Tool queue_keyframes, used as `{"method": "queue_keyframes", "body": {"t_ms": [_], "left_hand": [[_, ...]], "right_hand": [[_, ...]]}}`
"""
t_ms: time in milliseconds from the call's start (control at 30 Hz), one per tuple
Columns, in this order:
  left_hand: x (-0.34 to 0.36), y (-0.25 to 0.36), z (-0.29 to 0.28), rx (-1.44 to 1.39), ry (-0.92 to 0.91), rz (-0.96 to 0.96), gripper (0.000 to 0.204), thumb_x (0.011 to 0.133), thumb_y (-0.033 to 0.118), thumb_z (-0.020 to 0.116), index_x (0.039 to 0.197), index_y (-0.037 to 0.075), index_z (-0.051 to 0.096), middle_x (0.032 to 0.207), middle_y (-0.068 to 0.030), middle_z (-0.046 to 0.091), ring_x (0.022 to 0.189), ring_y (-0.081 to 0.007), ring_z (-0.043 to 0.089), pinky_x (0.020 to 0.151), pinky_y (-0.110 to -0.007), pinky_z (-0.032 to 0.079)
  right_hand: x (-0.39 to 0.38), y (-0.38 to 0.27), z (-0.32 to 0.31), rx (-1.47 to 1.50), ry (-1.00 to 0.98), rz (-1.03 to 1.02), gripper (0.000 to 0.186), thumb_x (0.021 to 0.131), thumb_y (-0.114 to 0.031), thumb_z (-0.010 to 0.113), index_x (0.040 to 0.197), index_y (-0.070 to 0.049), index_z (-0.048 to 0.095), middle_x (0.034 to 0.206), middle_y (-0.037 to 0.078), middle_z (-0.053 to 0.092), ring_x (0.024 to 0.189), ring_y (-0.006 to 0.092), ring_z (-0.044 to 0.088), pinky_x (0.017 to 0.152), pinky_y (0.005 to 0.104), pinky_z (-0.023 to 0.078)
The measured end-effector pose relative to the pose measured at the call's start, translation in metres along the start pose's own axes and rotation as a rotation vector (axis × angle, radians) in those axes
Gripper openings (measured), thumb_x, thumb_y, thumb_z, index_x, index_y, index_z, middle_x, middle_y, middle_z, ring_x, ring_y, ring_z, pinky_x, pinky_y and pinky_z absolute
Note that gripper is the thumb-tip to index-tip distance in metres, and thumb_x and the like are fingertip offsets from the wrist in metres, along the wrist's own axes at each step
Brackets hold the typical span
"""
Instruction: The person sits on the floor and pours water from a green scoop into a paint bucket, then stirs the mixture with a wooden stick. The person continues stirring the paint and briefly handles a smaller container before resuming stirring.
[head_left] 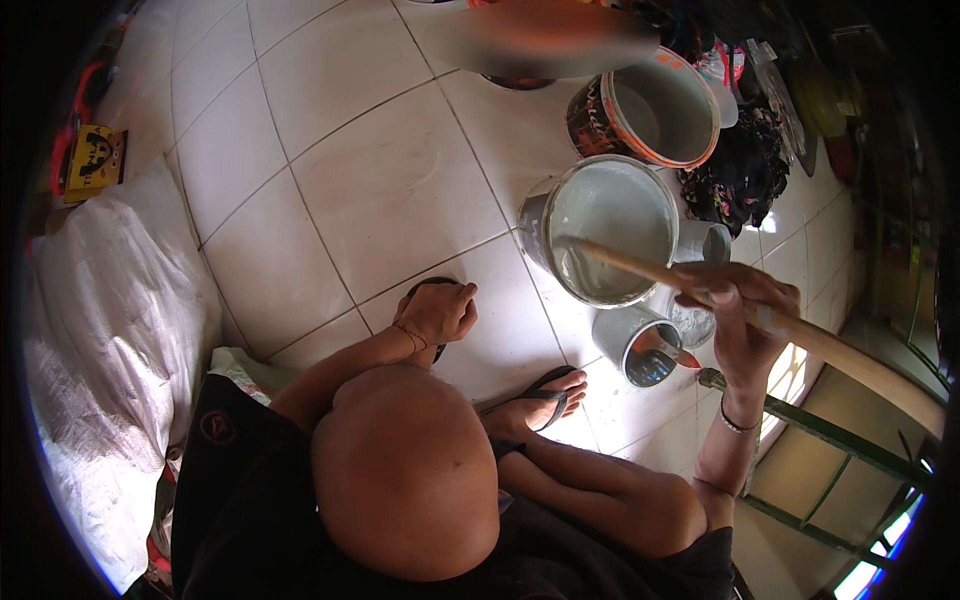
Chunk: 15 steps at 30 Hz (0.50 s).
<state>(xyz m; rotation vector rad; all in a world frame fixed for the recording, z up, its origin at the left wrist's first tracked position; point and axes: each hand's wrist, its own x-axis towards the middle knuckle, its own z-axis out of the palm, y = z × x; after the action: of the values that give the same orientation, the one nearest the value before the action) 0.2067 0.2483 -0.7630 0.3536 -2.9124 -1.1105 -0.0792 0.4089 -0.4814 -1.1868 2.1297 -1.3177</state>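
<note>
Presently, I see from afar the left hand (440,312) just beyond the bent knee (410,470), its fingers curled inward. The right hand (745,310) has its fingers closed around a wooden stick (845,352), long, pale brown and rounded, which slants down into a grey-smeared bucket (536,232) of pale grey liquid. Farther, an orange-rimmed bucket (588,122) stands on the tiled floor (380,160).
</note>
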Motion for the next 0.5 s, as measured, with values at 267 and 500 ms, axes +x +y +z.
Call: {"method": "queue_keyframes", "body": {"t_ms": [267, 500], "left_hand": [[-0.002, 0.0, 0.0, 0.004, 0.056, 0.017, 0.016, 0.084, 0.01, 0.064, 0.097, 0.002, 0.059, 0.066, -0.0109, 0.062, 0.06, -0.0321, 0.064, 0.056, -0.045, 0.053], [-0.001, 0.001, -0.001, -0.006, 0.019, -0.013, 0.015, 0.084, 0.01, 0.064, 0.096, 0.002, 0.059, 0.066, -0.0111, 0.063, 0.06, -0.0317, 0.064, 0.056, -0.044, 0.053]], "right_hand": [[-0.001, -0.006, -0.018, -0.282, 0.04, 0.056, 0.03, 0.1, -0.02, 0.069, 0.092, 0.008, 0.075, 0.084, 0.016, 0.076, 0.066, 0.0201, 0.074, 0.055, 0.0288, 0.063], [-0.007, -0.016, 0.002, 0.036, -0.039, 0.077, 0.03, 0.098, -0.021, 0.072, 0.09, 0.008, 0.075, 0.081, 0.016, 0.074, 0.063, 0.0191, 0.073, 0.052, 0.0254, 0.058]]}}
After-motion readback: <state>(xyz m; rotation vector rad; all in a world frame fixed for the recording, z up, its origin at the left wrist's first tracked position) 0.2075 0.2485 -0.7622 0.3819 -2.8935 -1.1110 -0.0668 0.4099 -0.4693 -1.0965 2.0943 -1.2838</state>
